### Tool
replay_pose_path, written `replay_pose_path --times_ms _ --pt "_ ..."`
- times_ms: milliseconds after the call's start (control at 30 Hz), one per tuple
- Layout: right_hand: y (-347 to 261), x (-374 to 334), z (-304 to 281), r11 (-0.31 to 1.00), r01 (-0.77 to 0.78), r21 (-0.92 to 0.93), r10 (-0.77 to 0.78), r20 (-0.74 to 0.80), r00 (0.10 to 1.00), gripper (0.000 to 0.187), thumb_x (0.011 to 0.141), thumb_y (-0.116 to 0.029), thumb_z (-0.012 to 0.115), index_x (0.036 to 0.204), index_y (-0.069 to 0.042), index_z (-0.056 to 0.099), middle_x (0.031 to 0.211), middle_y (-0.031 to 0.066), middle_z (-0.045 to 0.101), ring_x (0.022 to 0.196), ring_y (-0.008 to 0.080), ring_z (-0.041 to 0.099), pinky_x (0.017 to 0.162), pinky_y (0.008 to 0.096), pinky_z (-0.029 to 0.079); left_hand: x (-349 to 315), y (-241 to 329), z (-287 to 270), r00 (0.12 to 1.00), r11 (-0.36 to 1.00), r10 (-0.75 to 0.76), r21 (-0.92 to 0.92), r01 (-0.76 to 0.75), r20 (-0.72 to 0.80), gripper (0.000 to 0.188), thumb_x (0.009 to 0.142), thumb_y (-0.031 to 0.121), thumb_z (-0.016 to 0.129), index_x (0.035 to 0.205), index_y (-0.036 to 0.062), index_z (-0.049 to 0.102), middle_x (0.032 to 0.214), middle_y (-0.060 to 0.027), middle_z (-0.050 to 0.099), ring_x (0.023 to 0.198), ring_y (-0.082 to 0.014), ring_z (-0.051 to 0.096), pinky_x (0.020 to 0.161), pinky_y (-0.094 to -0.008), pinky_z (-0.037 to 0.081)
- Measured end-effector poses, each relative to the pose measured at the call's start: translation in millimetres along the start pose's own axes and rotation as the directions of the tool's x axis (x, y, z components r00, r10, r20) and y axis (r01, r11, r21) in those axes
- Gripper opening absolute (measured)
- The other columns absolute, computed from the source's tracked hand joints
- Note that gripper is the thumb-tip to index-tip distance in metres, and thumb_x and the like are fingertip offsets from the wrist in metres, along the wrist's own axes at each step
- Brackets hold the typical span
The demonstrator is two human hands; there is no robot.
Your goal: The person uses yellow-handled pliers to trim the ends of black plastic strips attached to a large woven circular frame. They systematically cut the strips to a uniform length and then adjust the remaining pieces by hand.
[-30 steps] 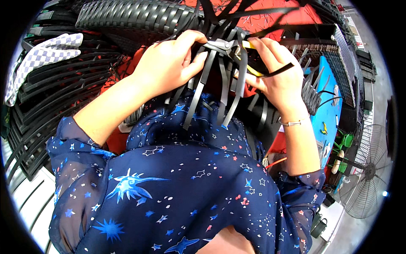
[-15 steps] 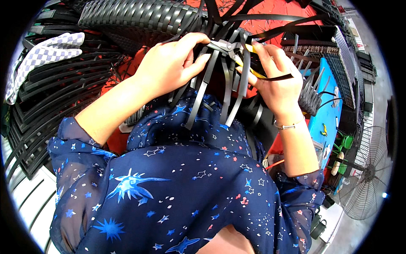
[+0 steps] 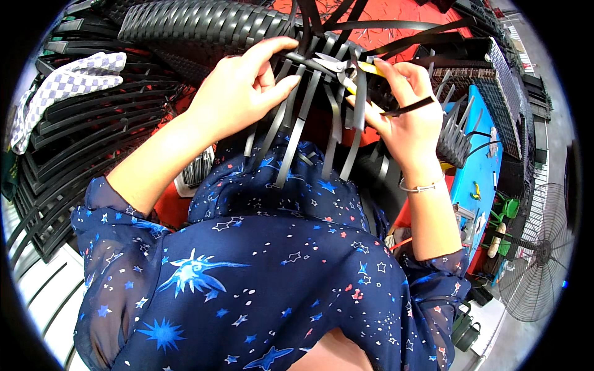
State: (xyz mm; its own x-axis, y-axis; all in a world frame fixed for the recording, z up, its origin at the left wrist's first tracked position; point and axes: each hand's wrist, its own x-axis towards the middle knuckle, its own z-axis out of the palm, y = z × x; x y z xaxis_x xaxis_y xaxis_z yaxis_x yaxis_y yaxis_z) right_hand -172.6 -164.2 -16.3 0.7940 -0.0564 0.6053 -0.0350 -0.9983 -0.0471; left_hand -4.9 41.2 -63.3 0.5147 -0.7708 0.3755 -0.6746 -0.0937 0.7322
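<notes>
My right hand point(image 3: 409, 102) is closed around yellow-handled snips point(image 3: 335, 67), whose two silver blades stand apart and point left. A short dark strip point(image 3: 411, 106) crosses this hand's fingers. My left hand point(image 3: 238, 89) has its forefinger stretched out and its thumb apart from it, beside the edge of a woven black piece; its other fingers are curled and partly hidden. Between the hands, several flat black plastic strips point(image 3: 292, 151) hang from that edge toward my lap. More loose strips point(image 3: 396, 46) spread upward and to the right.
A woven black rim point(image 3: 198, 23) curves across the far left. Stacked dark frames point(image 3: 86, 133) stand at the left, with a checkered glove point(image 3: 68, 83) on them. To the right are a blue surface point(image 3: 473, 154), a woven piece point(image 3: 455, 148) and a wire-caged fan point(image 3: 537, 253).
My left hand has drawn slightly up and left, away from the snips. The snips' blades now show wider apart. My right hand has hardly moved.
</notes>
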Motion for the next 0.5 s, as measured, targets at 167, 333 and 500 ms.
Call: replay_pose_path --times_ms 167,333,500 --pt "-3 8 -11 0.996 -0.088 0.027 0.083 0.139 0.987 0.055 0.069 -0.038 0.087 0.112 -0.009 0.069 0.102 0.0092 0.063 0.083 0.0266 0.068 0.073 0.0358 0.056 -12 -7 10 0.998 1.000 0.021 0.015 -0.020 -0.051 0.042 0.090 0.013 0.073 0.130 0.0086 0.059 0.056 -0.0010 0.052 0.049 -0.0073 0.048 0.050 -0.0237 0.042" --pt "2 18 -51 0.999 -0.049 0.003 0.045 0.348 0.937 0.075 0.057 -0.025 0.091 0.125 -0.010 0.065 0.111 0.0110 0.057 0.101 0.0295 0.062 0.086 0.0383 0.053 -17 -14 13 0.992 0.993 0.106 0.053 -0.103 -0.062 0.043 0.090 0.012 0.073 0.131 0.0085 0.061 0.073 -0.0064 0.064 0.053 -0.0106 0.056 0.054 -0.0250 0.048" --pt "6 25 -86 0.991 -0.109 -0.083 0.136 0.480 0.867 0.081 0.055 0.002 0.087 0.132 -0.013 0.063 0.117 0.0086 0.057 0.088 0.0231 0.058 0.079 0.0319 0.050 -21 -18 11 0.983 0.989 0.147 0.033 -0.144 -0.111 0.042 0.091 0.015 0.072 0.131 0.0091 0.062 0.087 -0.0095 0.071 0.057 -0.0125 0.061 0.057 -0.0267 0.050"
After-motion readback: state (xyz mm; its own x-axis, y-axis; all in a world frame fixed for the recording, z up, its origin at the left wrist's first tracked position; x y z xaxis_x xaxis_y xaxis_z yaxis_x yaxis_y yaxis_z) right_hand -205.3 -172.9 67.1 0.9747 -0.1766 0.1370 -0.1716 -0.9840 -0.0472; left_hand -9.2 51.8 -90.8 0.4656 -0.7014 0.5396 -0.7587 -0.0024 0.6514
